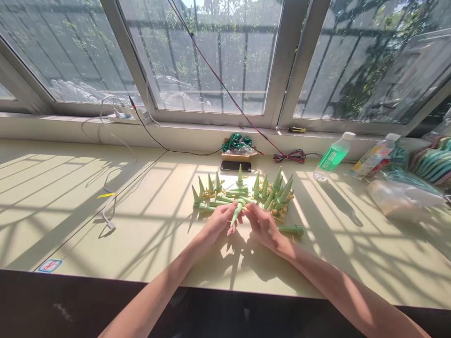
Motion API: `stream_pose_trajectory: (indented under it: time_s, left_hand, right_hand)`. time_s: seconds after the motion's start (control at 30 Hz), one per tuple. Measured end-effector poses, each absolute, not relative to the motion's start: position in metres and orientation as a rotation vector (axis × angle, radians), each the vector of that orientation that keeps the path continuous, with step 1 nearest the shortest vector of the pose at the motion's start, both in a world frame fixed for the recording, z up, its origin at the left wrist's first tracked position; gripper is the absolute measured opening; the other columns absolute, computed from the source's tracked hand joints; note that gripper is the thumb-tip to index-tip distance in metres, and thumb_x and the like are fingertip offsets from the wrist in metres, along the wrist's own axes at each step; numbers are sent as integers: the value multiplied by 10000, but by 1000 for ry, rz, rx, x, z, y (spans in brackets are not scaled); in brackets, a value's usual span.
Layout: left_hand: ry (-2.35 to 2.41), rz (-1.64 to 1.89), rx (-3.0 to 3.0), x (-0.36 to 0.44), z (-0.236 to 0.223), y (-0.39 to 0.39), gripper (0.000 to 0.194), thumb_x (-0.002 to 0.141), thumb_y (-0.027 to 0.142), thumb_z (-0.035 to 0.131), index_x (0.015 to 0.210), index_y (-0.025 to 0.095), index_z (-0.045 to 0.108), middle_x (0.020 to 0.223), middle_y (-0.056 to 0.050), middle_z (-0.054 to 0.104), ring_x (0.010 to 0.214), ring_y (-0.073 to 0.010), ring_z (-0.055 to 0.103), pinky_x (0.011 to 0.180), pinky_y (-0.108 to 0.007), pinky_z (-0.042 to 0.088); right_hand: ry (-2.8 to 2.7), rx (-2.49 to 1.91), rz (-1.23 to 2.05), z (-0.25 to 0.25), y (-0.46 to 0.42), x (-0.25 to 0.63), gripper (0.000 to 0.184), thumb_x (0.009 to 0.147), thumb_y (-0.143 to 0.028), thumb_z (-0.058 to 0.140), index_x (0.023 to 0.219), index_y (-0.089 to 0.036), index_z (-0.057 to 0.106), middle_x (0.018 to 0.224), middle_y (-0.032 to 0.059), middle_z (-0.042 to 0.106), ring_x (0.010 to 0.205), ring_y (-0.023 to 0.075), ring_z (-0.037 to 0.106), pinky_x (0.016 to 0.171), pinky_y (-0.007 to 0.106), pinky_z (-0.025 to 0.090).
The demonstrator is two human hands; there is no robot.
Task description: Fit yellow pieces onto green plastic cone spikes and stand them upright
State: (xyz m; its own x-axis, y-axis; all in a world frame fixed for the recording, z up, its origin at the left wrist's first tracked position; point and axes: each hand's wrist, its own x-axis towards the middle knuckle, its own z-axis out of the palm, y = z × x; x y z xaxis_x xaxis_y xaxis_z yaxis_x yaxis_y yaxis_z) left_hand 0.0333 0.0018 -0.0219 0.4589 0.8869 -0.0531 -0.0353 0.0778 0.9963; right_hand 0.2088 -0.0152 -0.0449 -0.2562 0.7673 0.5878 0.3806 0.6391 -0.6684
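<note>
A green plant watering spike [237, 213] is held over the table, its pointed end tilted down towards me. My left hand [222, 217] is closed around its tapered body. Pinched fingers of my right hand [262, 224] meet the spike's wider end; any small part between them is hidden. Just beyond my hands, several more green spikes [282, 193] stand or lie in a cluster, with small yellowish valve pieces on them. One loose spike [291, 229] lies on the table beside my right wrist.
Behind the cluster are a black phone [236, 166] and a small box [239, 151] with green ties. To the right stand a green-labelled bottle [333, 157], another bottle [377, 156] and a plastic bag [398, 199]. A white cable [109, 218] lies left; a power strip [128, 115] rests on the sill.
</note>
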Motion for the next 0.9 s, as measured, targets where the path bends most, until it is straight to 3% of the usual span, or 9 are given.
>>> stream_pose_trajectory:
  time_s: [0.17,0.43,0.63,0.9]
  left_hand:
    - [808,812,1342,32,-19,0,530,918,628,565,708,149,651,574,-11,549,412,-79,464,440,-226,393]
    - [879,810,1485,30,-26,2,467,876,620,630,775,168,578,582,20,530,454,-102,507,438,-214,386]
    - [910,814,1597,30,-24,1,385,848,530,696,785,167,584,602,34,517,467,-94,482,446,-210,383]
    - [911,980,1688,33,-31,2,288,797,394,767,798,159,601,775,2,565,624,-107,545,511,-196,463]
  right_hand:
    - [-1843,-914,448,-46,-15,210,287,1049,-266,399,782,-235,498,696,-6,568,552,134,489,544,292,415]
    - [-1809,-987,492,-45,-17,211,346,1049,-357,384,729,-240,328,606,-54,348,509,120,293,488,274,299]
    - [-1768,-1029,507,-47,-17,210,383,1061,-419,360,720,-250,314,568,-46,354,468,129,312,458,287,292]
    - [-1796,-1060,429,-46,-18,211,361,1056,-323,350,710,-241,410,560,-17,434,443,127,340,433,298,294]
